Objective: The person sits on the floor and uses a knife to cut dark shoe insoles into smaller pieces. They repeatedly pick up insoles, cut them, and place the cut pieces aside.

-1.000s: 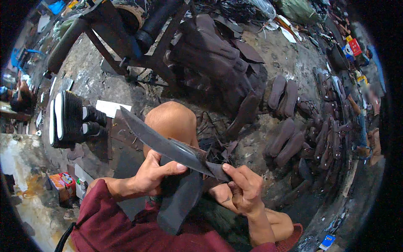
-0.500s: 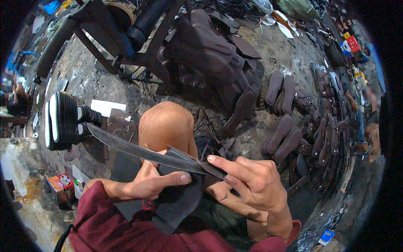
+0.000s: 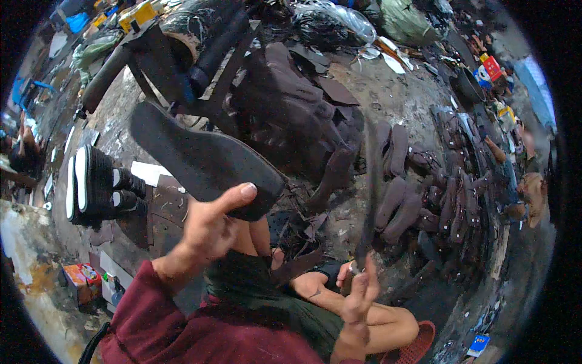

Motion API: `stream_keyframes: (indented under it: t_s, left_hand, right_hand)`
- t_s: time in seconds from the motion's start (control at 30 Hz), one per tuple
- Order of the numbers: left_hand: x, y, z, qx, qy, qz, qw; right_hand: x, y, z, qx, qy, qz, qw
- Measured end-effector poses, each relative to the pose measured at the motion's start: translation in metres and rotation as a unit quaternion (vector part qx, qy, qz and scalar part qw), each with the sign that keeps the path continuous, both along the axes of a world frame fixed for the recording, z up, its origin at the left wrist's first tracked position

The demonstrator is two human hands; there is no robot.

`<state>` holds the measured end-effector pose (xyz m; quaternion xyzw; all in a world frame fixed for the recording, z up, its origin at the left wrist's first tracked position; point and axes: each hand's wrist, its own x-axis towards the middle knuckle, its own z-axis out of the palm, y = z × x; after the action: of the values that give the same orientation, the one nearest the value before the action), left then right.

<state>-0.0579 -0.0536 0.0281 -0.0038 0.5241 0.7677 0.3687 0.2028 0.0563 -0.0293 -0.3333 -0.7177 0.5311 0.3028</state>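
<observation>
My left hand (image 3: 209,224) grips a dark grey shoe sole (image 3: 203,151) by its near right end, thumb pressed on the flat upper face. The sole is tilted, its other end pointing to the far left. My right hand (image 3: 357,303) is lower and further right, apart from the sole. A long, thin dark strip (image 3: 371,188) rises from its pinched fingers and curves away from me, smeared by motion. What the strip is made of cannot be made out. Below the hands are my bent legs, with dark scraps (image 3: 297,236) on the floor beyond them.
A dark metal stand (image 3: 157,60) is at the far left, beside a large pile of brown sole pieces (image 3: 285,115). Paired brown soles (image 3: 397,206) and several sandals (image 3: 451,194) lie to the right. Black shoes with white soles (image 3: 91,185) are at left.
My left hand has lifted the sole away from me and turned its flat face up. My right hand has parted from it, moving nearer me with the thin strip. The bent knee is lowered.
</observation>
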Motion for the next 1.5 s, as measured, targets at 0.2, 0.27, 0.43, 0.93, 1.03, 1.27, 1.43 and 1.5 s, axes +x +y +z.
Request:
stream_keyframes:
  t_s: [0.2, 0.27, 0.43, 0.93, 1.03, 1.27, 1.43, 1.5]
  left_hand:
    - [0.045, 0.025, -0.001, 0.102, -0.144, -0.075, 0.981]
    - [0.054, 0.037, -0.004, 0.114, -0.192, -0.090, 0.971]
    - [0.056, 0.030, -0.012, 0.049, -0.190, -0.115, 0.974]
    - [0.052, 0.003, -0.052, 0.090, -0.092, -0.200, 0.971]
    - [0.054, 0.003, -0.056, 0.100, -0.085, -0.196, 0.972]
    - [-0.025, 0.019, -0.061, 0.086, 0.483, -0.236, 0.839]
    - [-0.038, 0.024, -0.035, -0.067, 0.811, -0.008, 0.581]
    - [-0.028, 0.030, -0.038, -0.092, 0.811, 0.011, 0.577]
  right_hand:
    - [0.028, -0.022, -0.019, 0.199, -0.018, 0.002, 0.980]
    - [0.044, -0.029, -0.020, 0.205, -0.019, -0.035, 0.978]
    - [0.086, -0.032, -0.023, 0.159, -0.090, -0.006, 0.983]
    - [0.014, 0.008, 0.024, 0.142, -0.128, 0.115, 0.975]
    - [-0.033, 0.010, 0.023, 0.149, -0.132, 0.115, 0.973]
    - [-0.041, 0.021, 0.008, -0.227, 0.082, -0.060, 0.969]
    - [-0.004, -0.001, 0.006, -0.342, 0.166, 0.065, 0.923]
    - [-0.002, -0.014, 0.014, -0.304, 0.084, 0.055, 0.947]
